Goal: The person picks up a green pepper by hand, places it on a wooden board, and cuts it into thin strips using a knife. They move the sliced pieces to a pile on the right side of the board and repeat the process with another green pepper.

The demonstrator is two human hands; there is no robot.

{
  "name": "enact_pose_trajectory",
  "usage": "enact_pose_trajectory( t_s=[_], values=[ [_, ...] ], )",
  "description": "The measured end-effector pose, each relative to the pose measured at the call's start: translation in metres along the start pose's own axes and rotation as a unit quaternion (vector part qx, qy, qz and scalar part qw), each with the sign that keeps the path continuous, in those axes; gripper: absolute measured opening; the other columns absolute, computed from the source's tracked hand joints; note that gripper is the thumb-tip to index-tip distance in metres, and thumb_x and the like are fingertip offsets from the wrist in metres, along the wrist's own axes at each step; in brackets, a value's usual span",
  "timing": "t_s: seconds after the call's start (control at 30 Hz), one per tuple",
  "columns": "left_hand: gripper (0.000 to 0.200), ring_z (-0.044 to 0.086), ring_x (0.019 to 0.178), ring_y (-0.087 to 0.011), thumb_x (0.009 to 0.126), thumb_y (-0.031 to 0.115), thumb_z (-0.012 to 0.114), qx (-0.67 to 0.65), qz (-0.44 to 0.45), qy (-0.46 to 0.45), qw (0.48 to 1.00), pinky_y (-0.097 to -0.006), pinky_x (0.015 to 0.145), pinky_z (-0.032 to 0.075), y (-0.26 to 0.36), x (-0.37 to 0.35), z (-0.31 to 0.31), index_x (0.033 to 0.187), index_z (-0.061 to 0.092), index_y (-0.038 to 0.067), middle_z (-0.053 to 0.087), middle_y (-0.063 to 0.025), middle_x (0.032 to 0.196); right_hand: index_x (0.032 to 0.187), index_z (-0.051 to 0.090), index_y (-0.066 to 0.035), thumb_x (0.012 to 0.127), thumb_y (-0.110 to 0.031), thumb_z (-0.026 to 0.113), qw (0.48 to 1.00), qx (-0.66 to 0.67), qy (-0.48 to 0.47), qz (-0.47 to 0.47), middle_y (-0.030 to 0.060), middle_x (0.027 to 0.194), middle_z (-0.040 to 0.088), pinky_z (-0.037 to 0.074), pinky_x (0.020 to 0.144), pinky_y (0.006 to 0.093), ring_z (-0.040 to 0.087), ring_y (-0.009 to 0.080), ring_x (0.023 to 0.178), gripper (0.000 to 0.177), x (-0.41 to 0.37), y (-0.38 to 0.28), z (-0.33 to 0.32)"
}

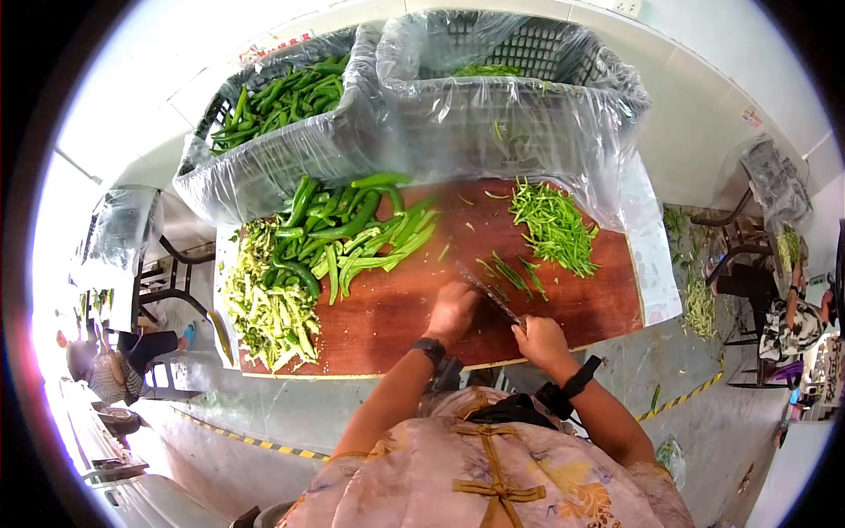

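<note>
My right hand (541, 339) grips the handle of a knife (489, 297) whose blade lies over the wooden cutting board (396, 308). My left hand (451, 310) rests curled on the board at the blade's left side, over something I cannot make out. Thin green pepper strips (512, 275) lie just beyond the blade. A bigger heap of cut strips (554, 227) sits at the board's far right. Whole green peppers (352, 231) are piled at the far left, with pale pepper cores and trimmings (268, 304) beside them.
Two plastic-lined crates stand behind the board: the left crate (264, 167) is full of green peppers, the right crate (519, 114) holds a few strips. Other people sit at the far left (114, 365) and far right (792, 317). Scraps litter the floor (700, 304).
</note>
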State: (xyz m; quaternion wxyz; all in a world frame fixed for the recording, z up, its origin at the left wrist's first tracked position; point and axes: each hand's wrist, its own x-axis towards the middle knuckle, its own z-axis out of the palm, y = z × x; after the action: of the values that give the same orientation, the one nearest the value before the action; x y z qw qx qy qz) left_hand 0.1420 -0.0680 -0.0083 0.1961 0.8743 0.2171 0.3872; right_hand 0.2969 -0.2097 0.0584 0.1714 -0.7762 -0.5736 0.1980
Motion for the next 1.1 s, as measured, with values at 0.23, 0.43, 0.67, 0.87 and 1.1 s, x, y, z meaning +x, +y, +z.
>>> enact_pose_trajectory(
  t_s=[0.23,0.43,0.67,0.87,1.1],
  values=[
    [0.009,0.052,0.077,-0.0307,0.07,0.003,0.059,-0.01,-0.012,-0.005,1.0,-0.0407,0.069,0.042,-0.001,0.001,-0.001,0.077,0.057,0.006,0.052,-0.0098,0.077,0.076,0.059,0.002,0.085,-0.022,0.056,0.998,-0.033,-0.049,-0.003,0.0237,0.068,0.06,0.048,0.062,0.0501,0.059,0.0423,0.066,0.025,0.009,-0.007,-0.005],
    [0.011,0.053,0.08,-0.033,0.068,0.001,0.057,-0.029,-0.018,-0.004,0.999,-0.0419,0.071,0.043,-0.001,-0.001,0.002,0.078,0.058,0.005,0.054,-0.0118,0.079,0.075,0.06,0.001,0.085,-0.02,0.056,0.997,-0.066,-0.041,-0.024,0.0217,0.067,0.061,0.049,0.06,0.0498,0.06,0.0413,0.065,0.024,0.037,-0.023,0.015],
    [0.02,0.057,0.083,-0.0338,0.071,0.002,0.056,-0.023,-0.021,-0.025,0.999,-0.0435,0.075,0.045,0.002,0.003,-0.022,0.09,0.063,0.006,0.061,-0.0127,0.087,0.089,0.06,-0.003,0.085,-0.025,0.058,0.997,-0.059,0.035,-0.039,0.0178,0.066,0.061,0.048,0.057,0.0474,0.06,0.0376,0.062,0.022,0.009,0.006,0.0],
    [0.013,0.059,0.079,-0.0355,0.079,0.006,0.057,0.035,-0.129,0.031,0.991,-0.0415,0.074,0.048,-0.011,-0.006,-0.069,0.088,0.067,0.004,0.062,-0.016,0.083,0.099,0.06,-0.005,0.079,-0.024,0.063,0.983,-0.166,0.007,-0.071,0.0154,0.068,0.062,0.049,0.055,0.0443,0.062,0.0343,0.061,0.028,-0.038,0.037,0.007],
    [0.01,0.057,0.079,-0.033,0.078,0.008,0.058,0.109,-0.192,0.04,0.974,-0.0416,0.071,0.046,-0.035,-0.042,-0.077,0.084,0.066,0.005,0.06,-0.0133,0.08,0.092,0.058,-0.003,0.078,-0.021,0.059,0.959,-0.253,0.091,-0.09,0.0132,0.063,0.061,0.049,0.051,0.0418,0.063,0.0302,0.058,0.023,0.005,0.055,0.014]
  ],
)
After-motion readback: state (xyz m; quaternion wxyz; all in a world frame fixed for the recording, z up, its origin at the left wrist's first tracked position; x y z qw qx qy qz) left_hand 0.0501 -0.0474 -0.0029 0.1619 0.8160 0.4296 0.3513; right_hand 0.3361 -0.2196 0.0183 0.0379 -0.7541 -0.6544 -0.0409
